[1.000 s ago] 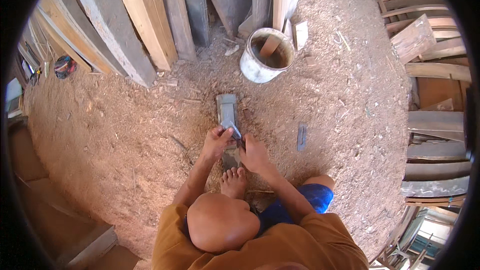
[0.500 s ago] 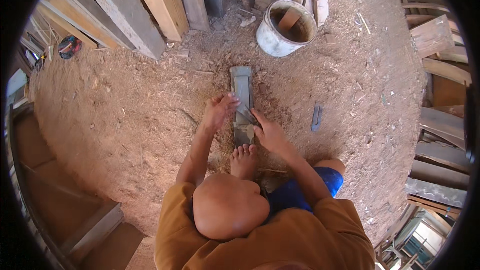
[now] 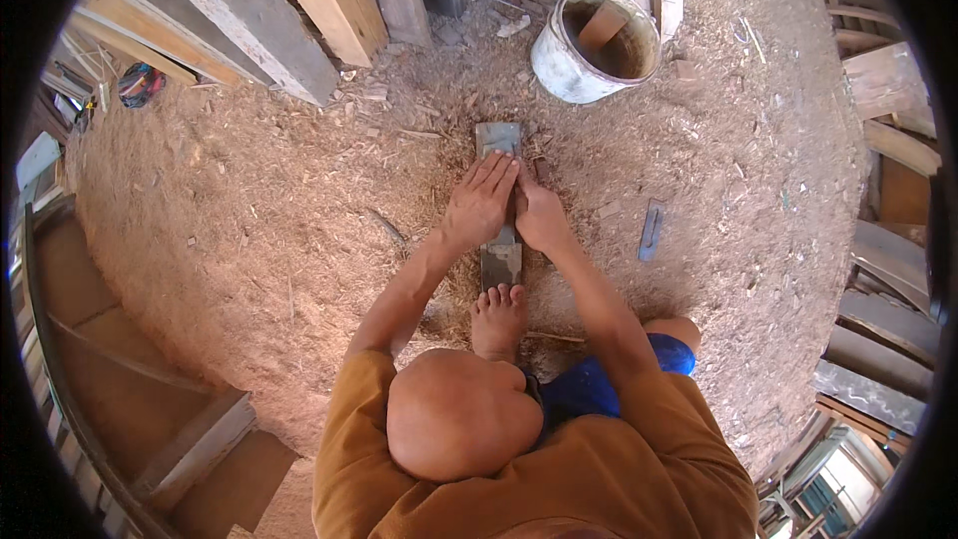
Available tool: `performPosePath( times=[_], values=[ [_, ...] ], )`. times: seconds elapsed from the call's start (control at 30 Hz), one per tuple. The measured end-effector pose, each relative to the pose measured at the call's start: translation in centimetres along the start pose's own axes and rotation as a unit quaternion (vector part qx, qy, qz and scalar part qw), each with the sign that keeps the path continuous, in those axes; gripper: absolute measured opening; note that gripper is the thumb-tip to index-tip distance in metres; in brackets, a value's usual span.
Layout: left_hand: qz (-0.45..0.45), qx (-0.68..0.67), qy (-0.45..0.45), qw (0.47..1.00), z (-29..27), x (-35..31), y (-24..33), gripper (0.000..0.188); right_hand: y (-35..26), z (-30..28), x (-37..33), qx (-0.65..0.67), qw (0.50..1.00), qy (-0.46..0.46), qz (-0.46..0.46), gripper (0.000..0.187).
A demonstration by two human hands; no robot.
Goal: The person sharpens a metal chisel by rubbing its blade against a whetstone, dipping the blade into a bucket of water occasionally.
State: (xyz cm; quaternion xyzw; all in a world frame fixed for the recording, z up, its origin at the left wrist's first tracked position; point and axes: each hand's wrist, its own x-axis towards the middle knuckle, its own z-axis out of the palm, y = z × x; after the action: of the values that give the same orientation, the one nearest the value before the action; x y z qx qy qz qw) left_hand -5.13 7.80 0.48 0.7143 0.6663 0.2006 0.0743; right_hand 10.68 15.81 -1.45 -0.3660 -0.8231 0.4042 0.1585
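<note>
A long grey sharpening stone on a narrow block (image 3: pixel 501 262) lies on the ground in front of me, pointing away. My bare foot (image 3: pixel 498 323) is against its near end. Over the stone, my left hand (image 3: pixel 479 208) lies palm down with its fingers stretched forward, pressing beside my right hand's fingers. My right hand (image 3: pixel 542 214) is closed at the stone's right side around a flat metal blade, which the hands now mostly hide; the earlier frame shows it. To the right, a dark slotted metal plate (image 3: pixel 651 231) lies on the ground.
A whitish, stained bucket (image 3: pixel 574 75) with a wooden piece (image 3: pixel 603 27) in it stands beyond the stone. Timber boards (image 3: pixel 329 0) lean at the far left; stacked wood (image 3: pixel 883 250) lines the right. Wood shavings cover the ground (image 3: pixel 269 190). Brown panels (image 3: pixel 130 369) lie at left.
My left hand has come down from beside the blade onto it, fingers now flat. Both hands have moved forward along the stone. The whole view has shifted slightly.
</note>
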Motion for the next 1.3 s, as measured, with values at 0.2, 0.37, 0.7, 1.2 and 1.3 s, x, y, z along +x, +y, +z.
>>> performPosePath(
  times=[0.2, 0.37, 0.7, 1.2, 1.3],
  values=[
    [0.009, -0.031, 0.012, 0.999, 0.4, -1.4, 0.0, 0.053, -1.2, -1.0, -1.5, -0.044, 0.992, -0.091, 0.073, 0.071],
    [0.013, -0.051, 0.021, 0.998, 0.1, -2.0, 0.2, 0.048, -2.0, -1.8, -2.3, -0.069, 0.984, -0.132, 0.099, 0.074],
    [-0.001, -0.081, 0.032, 0.996, -0.5, -4.1, 2.0, 0.048, -2.8, -2.5, -4.3, -0.089, 0.968, -0.203, 0.122, 0.074],
    [-0.338, -0.215, 0.103, 0.911, -1.9, -7.6, 3.7, 0.044, -4.8, -3.4, -5.4, -0.113, 0.951, -0.266, 0.108, 0.064],
    [-0.492, -0.4, 0.137, 0.761, -2.2, -7.0, 3.2, 0.043, -5.5, -3.3, -6.0, -0.077, 0.963, -0.24, 0.1, 0.065]
  ],
)
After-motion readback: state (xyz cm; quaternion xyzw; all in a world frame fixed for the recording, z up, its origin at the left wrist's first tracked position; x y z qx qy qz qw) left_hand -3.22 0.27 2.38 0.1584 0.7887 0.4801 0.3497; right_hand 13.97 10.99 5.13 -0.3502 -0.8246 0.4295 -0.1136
